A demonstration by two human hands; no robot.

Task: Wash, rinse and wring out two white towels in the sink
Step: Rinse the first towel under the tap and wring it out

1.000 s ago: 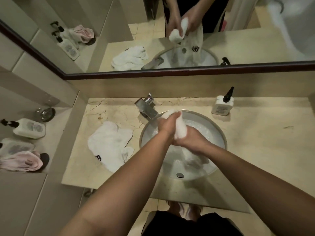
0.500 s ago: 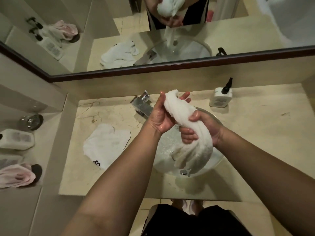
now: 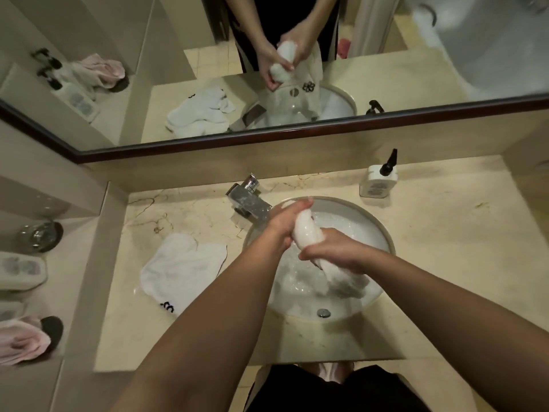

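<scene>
Over the round white ceramic sink (image 3: 383, 233) set in the beige marble surface (image 3: 445, 263), both hands grip a wet, bunched white towel (image 3: 307, 233). The left hand (image 3: 285, 221) curls round the upper end of the roll, near the back rim of the sink, and the right hand (image 3: 332, 252) wraps round its middle. The lower end of the towel hangs down into the basin, where foamy water lies; the drain fitting (image 3: 323, 313) shows at the near wall of the bowl.

A second white towel with a small black emblem (image 3: 181, 269) lies crumpled flat on the surface to the left of the sink, near the left edge and apart from the bowl. The square chrome tap (image 3: 248, 199) stands at the back left of the sink, just beside the left hand. A white pump bottle with a black nozzle (image 3: 378, 179) stands at the back edge of the surface, to the right of the sink.

On the lower ledge (image 3: 74, 233) to the left sit a clear glass on a dark coaster (image 3: 40, 236), white bottles lying on their sides (image 3: 20, 270) and a pink cloth (image 3: 20, 341). The dark-framed wall mirror (image 3: 297, 132) above reflects the hands and both towels.
</scene>
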